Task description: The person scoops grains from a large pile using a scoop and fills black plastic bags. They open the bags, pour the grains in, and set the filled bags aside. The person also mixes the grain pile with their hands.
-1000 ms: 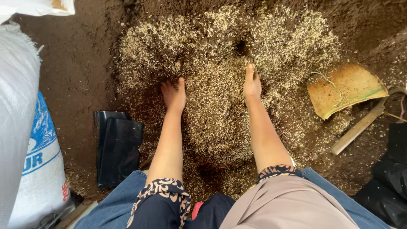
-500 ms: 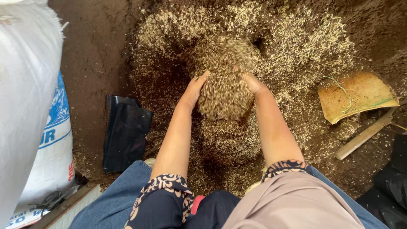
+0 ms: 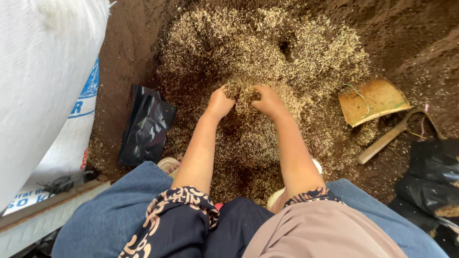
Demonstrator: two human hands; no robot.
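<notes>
A wide heap of tan rice husks (image 3: 291,52) lies on dark brown soil (image 3: 411,28) in front of me. My left hand (image 3: 220,102) and my right hand (image 3: 268,101) are close together above the heap, each closed on a clump of husks (image 3: 243,91) held between them. Loose husks trail down from the clump. My forearms reach out from patterned sleeves over my blue-jeaned knees.
A black plastic bag (image 3: 146,126) lies flat at the left. A large white woven sack (image 3: 45,91) stands at the far left. A tan scoop (image 3: 373,100) with a wooden handle (image 3: 385,141) lies at the right, beside more black plastic (image 3: 430,181).
My hands went from flat in the husks to lifting a big heap of them. Most of that heap has fallen, and the hands now close together on a small clump.
</notes>
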